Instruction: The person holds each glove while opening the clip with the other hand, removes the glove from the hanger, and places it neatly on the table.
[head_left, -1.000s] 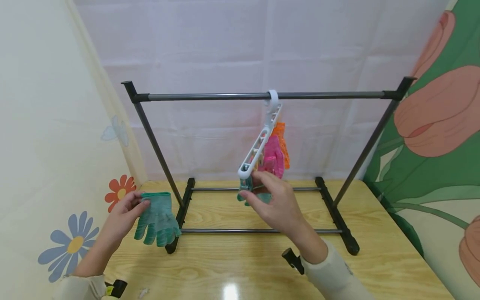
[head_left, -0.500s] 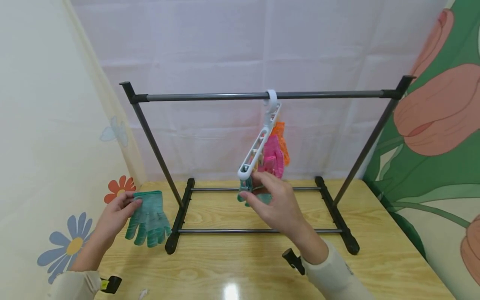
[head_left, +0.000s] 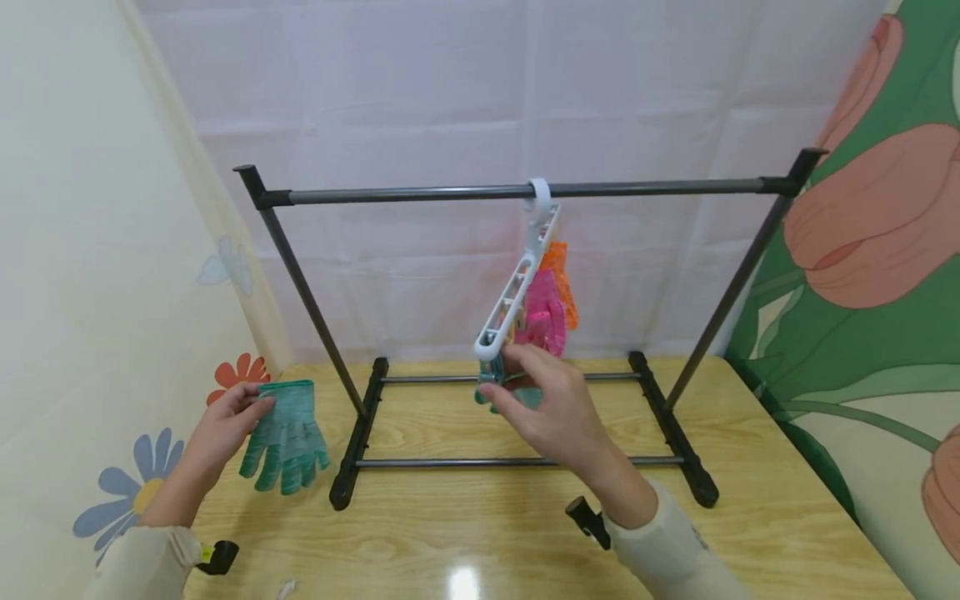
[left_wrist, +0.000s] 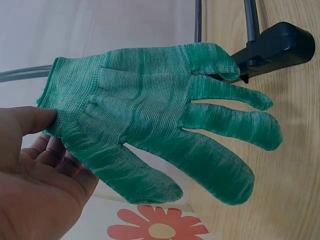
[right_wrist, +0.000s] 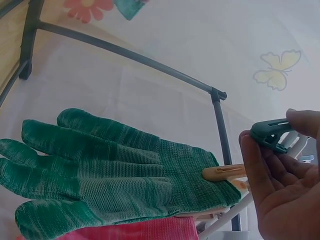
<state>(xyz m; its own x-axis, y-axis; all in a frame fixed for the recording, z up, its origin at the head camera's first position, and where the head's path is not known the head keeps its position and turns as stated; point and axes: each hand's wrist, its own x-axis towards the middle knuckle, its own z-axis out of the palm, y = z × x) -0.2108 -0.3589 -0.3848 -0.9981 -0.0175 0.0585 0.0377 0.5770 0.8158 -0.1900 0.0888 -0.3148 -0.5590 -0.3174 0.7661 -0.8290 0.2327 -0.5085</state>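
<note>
Glove (head_left: 283,433) first: with 12 straight ahead, your left hand (head_left: 225,421) pinches its cuff at 10 o'clock, and it hangs above the surface (head_left: 405,542). Over the last second you have drawn it outward, toward 9; that widens its gap to the clip (right_wrist: 266,130), leaving, I judge, the two unjoined for now. Your right hand (head_left: 558,408), at 12, has kept its pinch on that clip by the near end of the hanger (head_left: 538,235); whether the clip gapes, I cannot tell. Beside it a second green glove (right_wrist: 125,175) hangs from a tan clip (right_wrist: 224,173). Farther along come a pink glove (head_left: 545,304) and an orange glove (head_left: 567,292), and the hanger hooks over the rack (head_left: 420,195).
</note>
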